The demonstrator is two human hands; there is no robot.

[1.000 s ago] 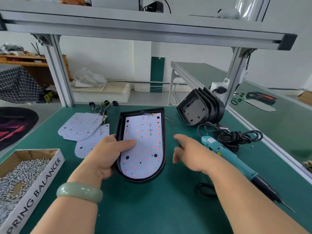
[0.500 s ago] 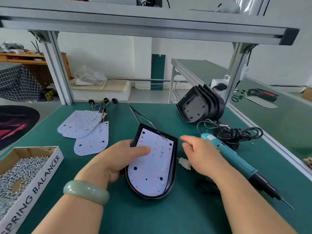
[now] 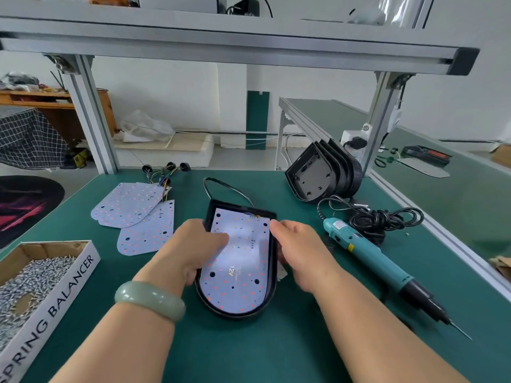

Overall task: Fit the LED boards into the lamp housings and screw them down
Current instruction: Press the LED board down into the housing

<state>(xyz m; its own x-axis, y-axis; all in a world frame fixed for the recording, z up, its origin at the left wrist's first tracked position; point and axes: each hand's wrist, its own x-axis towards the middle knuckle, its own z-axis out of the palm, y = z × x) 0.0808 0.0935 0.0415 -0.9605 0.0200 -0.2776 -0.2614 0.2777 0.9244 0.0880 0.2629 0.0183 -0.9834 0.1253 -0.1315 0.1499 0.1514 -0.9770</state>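
A person works at a green-topped bench (image 3: 249, 352), holding a black lamp housing (image 3: 273, 275) between both hands. The housing lies flat at the near centre of the mat, rounded end toward the worker and straight end away. A white LED board (image 3: 240, 280), dotted with red and yellow points and marked "12V", sits inside the housing's rim. The left hand (image 3: 188, 252) grips the housing's left edge, fingers curled round the rim and thumb laid across the face of the board; a pale green bracelet (image 3: 150, 299) circles that wrist. The right hand (image 3: 301, 252) clasps the right edge, one fingertip at the far right corner and the rest tucked down beside the outer wall. A thin black cable (image 3: 221, 186) loops away from the housing's far end. To the far left, two spare LED boards (image 3: 127, 205) overlap on the mat, coloured wires (image 3: 163, 175) bunched at their far edge. A stack of empty housings (image 3: 323, 175) stands on edge at the far right, near an aluminium frame post (image 3: 376, 120). A teal electric screwdriver (image 3: 367, 255) lies just right of the hands, bit pointing near and right, its black power cord (image 3: 384, 219) coiled just beyond it. At the near left, a cardboard box (image 3: 63, 297) lettered "SPRING BALANCER" holds a heap of silver screws (image 3: 30, 275).
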